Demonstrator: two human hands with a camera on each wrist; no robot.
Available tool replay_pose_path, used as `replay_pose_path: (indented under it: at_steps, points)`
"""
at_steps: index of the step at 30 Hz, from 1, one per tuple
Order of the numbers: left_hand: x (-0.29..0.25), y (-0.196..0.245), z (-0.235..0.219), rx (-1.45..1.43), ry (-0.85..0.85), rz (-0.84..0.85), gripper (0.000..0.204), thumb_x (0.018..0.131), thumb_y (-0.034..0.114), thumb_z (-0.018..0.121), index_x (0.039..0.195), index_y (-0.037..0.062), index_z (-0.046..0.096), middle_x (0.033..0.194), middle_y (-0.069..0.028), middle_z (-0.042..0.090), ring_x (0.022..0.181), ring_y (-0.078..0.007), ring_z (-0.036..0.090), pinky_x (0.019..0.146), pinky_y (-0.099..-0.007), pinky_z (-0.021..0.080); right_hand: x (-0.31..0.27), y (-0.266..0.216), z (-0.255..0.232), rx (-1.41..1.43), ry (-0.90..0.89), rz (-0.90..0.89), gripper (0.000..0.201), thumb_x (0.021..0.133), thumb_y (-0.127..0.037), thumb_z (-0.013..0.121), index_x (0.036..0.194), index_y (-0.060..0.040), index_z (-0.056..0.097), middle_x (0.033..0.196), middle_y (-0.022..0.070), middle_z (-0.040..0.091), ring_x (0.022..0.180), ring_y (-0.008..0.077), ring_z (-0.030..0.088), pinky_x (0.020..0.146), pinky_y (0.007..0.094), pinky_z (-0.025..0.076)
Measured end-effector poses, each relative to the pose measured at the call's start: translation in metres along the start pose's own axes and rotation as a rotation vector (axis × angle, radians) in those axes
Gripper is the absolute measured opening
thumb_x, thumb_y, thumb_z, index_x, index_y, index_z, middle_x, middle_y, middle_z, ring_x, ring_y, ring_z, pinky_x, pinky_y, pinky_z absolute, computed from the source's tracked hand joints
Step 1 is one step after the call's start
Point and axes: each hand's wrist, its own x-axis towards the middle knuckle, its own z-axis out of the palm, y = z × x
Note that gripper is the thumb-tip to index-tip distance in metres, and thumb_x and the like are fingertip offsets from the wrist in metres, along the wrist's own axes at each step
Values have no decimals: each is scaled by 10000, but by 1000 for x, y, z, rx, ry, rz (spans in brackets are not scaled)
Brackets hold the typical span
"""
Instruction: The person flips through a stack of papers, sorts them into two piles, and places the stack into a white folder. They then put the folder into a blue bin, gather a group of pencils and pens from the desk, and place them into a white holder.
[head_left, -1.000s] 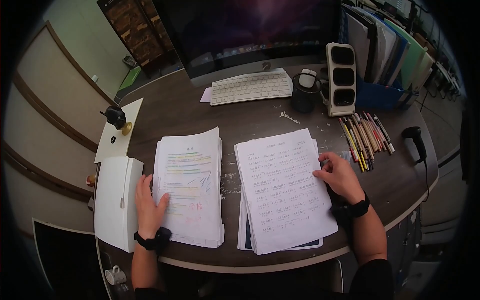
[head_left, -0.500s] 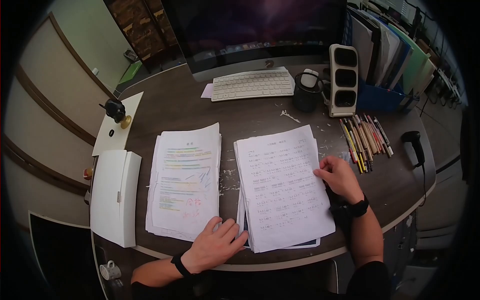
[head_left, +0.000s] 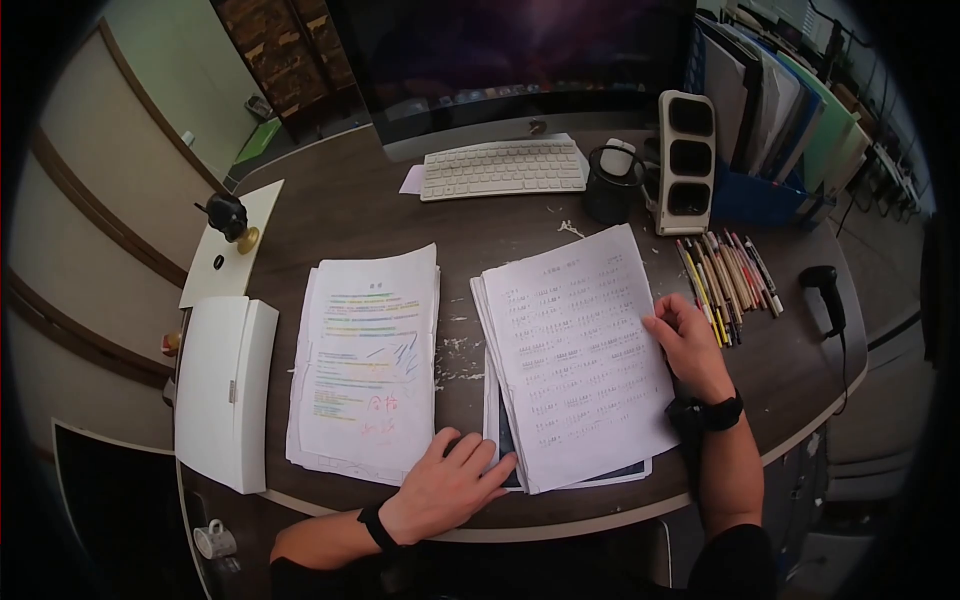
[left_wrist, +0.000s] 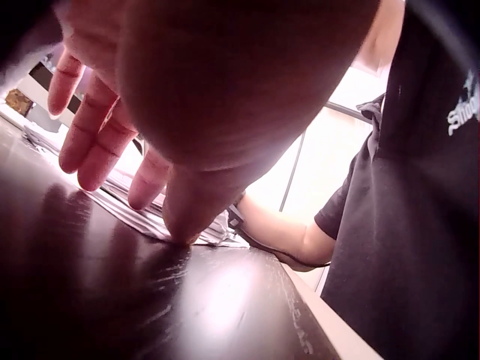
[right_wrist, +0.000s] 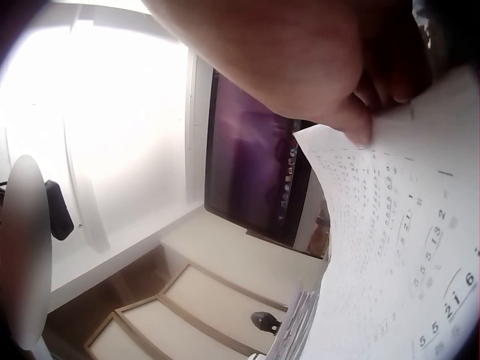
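A stack of printed sheets (head_left: 585, 370) lies tilted on the right part of the desk, over a dark-blue item and other paper. The right hand (head_left: 695, 350) pinches the right edge of its upper paper between thumb and fingers; the right wrist view shows the thumb on the sheet (right_wrist: 390, 225). At the stack's lower left, the left hand (head_left: 445, 490) has its fingers spread and slightly bent, their tips beside the pile's lower left edge. Left of it lies another stack with highlighted lines and red writing (head_left: 365, 370).
Colored pencils (head_left: 730, 285) lie right of the sheets, near a black corded device (head_left: 825, 300). Behind are a keyboard (head_left: 503, 170), black mesh cup (head_left: 612, 190), upright holder (head_left: 686, 160) and monitor (head_left: 520, 60). A white box (head_left: 225, 395) stands left; a mug (head_left: 214, 540) is lower left.
The left hand has left the highlighted stack's left side and moved right to the other stack's lower left corner. The right-hand sheets have turned and shifted slightly, with the right hand still pinching their edge.
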Motion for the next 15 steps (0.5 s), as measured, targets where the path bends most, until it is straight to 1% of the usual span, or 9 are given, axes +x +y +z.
replay_pose_path:
  at_steps: [3, 4, 6, 8, 9, 11, 12, 14, 15]
  points:
    - [4, -1, 1, -32, -2, 6, 412, 833, 336, 716, 1152, 110, 585, 1013, -51, 529, 1014, -213, 509, 912, -392, 370, 0, -20, -14, 231, -71, 231, 127, 949, -101, 612, 900, -54, 506, 660, -68, 524, 589, 1, 433, 516, 192, 338]
    - [5, -1, 0, -29, -15, 6, 411, 834, 331, 715, 1146, 99, 582, 1021, -50, 533, 1017, -210, 511, 910, -388, 369, 1, -18, -13, 229, -74, 231, 127, 949, -101, 612, 900, -54, 506, 660, -68, 524, 589, 1, 433, 516, 192, 338]
    - [6, -4, -2, -29, -24, 6, 410, 836, 327, 713, 1141, 88, 579, 1029, -49, 538, 1020, -208, 512, 909, -384, 368, 3, -11, -10, 458, -88, 251, 118, 951, -97, 609, 910, -62, 504, 649, -78, 525, 572, 1, 441, 515, 187, 337]
    - [1, -12, -7, -66, 33, 38, 370, 813, 352, 736, 1013, 71, 603, 985, -43, 560, 981, -202, 534, 889, -383, 380, 1, -13, 3, 568, -93, 287, 109, 957, -108, 599, 943, -63, 501, 674, -57, 558, 580, 12, 478, 523, 183, 354]
    - [-2, -14, -12, -68, 36, 38, 370, 813, 352, 736, 1013, 71, 603, 985, -43, 560, 981, -202, 534, 889, -383, 380, 1, -11, 9, 557, -120, 298, 107, 954, -103, 601, 954, -60, 503, 682, -48, 568, 580, 19, 490, 526, 185, 366]
    - [-9, -18, -24, -109, 59, -25, 362, 784, 389, 760, 870, 74, 604, 923, -36, 577, 936, -197, 554, 859, -379, 398, -1, -17, 17, 513, -175, 310, 112, 943, -89, 613, 962, -44, 512, 696, -20, 587, 585, 41, 525, 541, 201, 414]
    - [-10, -20, -27, -112, 58, -27, 362, 784, 389, 760, 870, 74, 604, 923, -36, 577, 936, -197, 554, 859, -379, 398, -2, -16, 21, 512, -177, 313, 112, 943, -89, 613, 962, -44, 512, 696, -20, 587, 585, 41, 525, 541, 201, 414]
    - [-11, -24, -31, -101, 74, -53, 379, 763, 414, 775, 782, 84, 590, 884, -34, 581, 911, -196, 565, 839, -374, 411, -4, -16, 30, 285, -145, 233, 112, 931, -80, 628, 934, -29, 529, 697, -6, 592, 586, 48, 539, 558, 213, 446]
    - [-10, -25, -33, -73, 72, -49, 367, 772, 403, 770, 834, 83, 601, 902, -33, 584, 932, -194, 568, 834, -365, 413, -6, -25, 29, 176, -129, 255, 108, 924, -73, 636, 910, -15, 546, 702, -6, 588, 616, 48, 539, 580, 221, 455]
